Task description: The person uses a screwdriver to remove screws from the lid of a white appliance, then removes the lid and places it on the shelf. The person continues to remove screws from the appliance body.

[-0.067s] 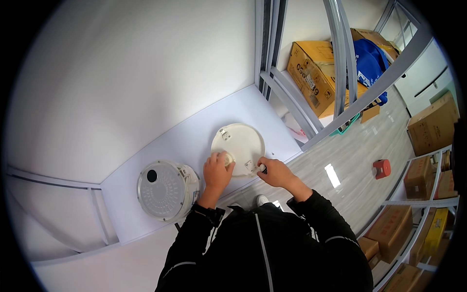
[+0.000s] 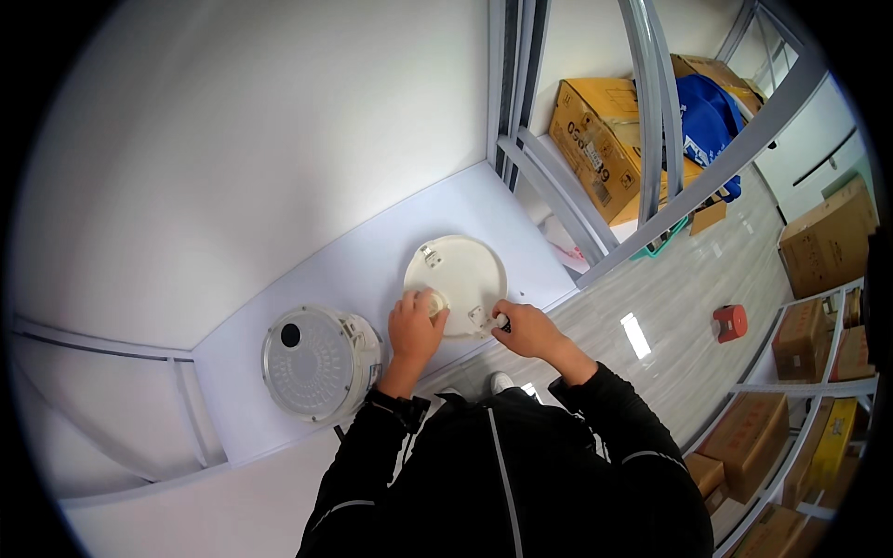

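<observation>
A round cream plate [image 2: 474, 274], like an appliance's lid or base, lies flat on the white shelf in front of me. Small metal-looking fittings sit near its rim. My left hand [image 2: 416, 327] curls its fingers round a small round cream part [image 2: 436, 303] at the plate's left side. At the plate's lower right edge, my right hand [image 2: 528, 330] pinches a small white piece with a dark portion [image 2: 502, 323]; its exact kind is hidden by the fingers. Left of my left hand stands a round white appliance [image 2: 312, 367], its grey vented face up, with a black disc on it.
A white wall [image 2: 251, 149] rises behind the shelf [image 2: 372, 242]. Grey metal posts [image 2: 651, 121] stand to the right, before a yellow-brown carton [image 2: 600, 149] and a blue bag [image 2: 709, 121]. A red stool-like object [image 2: 730, 323] is on the floor; cartons [image 2: 747, 432] fill the rack at right.
</observation>
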The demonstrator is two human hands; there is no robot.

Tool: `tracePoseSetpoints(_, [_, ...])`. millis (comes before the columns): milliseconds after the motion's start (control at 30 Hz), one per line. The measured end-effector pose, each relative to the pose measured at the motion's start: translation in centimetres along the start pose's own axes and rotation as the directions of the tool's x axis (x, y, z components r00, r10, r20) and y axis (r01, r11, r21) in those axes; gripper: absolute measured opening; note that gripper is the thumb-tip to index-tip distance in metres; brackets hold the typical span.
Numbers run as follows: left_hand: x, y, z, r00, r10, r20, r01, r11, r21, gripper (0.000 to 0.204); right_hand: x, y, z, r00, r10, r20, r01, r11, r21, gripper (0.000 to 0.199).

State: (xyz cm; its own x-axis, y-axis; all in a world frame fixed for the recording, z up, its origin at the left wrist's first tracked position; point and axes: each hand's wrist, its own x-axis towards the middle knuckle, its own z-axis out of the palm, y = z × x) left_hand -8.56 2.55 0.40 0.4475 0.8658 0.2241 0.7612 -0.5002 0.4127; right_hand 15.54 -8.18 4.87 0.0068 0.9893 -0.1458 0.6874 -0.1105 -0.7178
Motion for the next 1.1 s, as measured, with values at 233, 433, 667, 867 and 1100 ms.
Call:
tracePoseSetpoints(233, [0.0,1.0,-1.7,0.995,-0.022,-0.093,0.009,0.99,-0.144,0.055,0.0,-0.5,-0.3,0.999,-0.03,0.028,0.03,0.999,0.019,0.031])
tracePoseSetpoints(433, [0.1,4.1,-4.0,0.991,0.091,-0.099,-0.123,0.913,-0.388,0.056,-0.3,-2.8,-2.3,0.994,-0.014,-0.105,0.03,0.989,0.145,0.035])
tracePoseSetpoints(667, [-0.6,7.4,-4.3,0.967,0.253,0.015,-0.209,0.831,-0.516,0.065,-1.2,-3.6,-3.6,0.976,-0.154,-0.151,0.197,0.921,0.336,0.03])
tracePoseSetpoints(867, [-0.7,8.4,-2.6,0.949,0.315,-0.003,-0.257,0.768,-0.586,0.079,-2.5,-2.4,-5.3,1.0,-0.023,0.001,0.021,0.929,0.371,0.025])
tracePoseSetpoints(1100, [-0.4,10.2,-1.5,0.936,0.35,-0.033,-0.298,0.74,-0.603,0.078,-3.6,-0.1,-5.8,0.986,-0.078,-0.15,0.119,0.95,0.288,0.017])
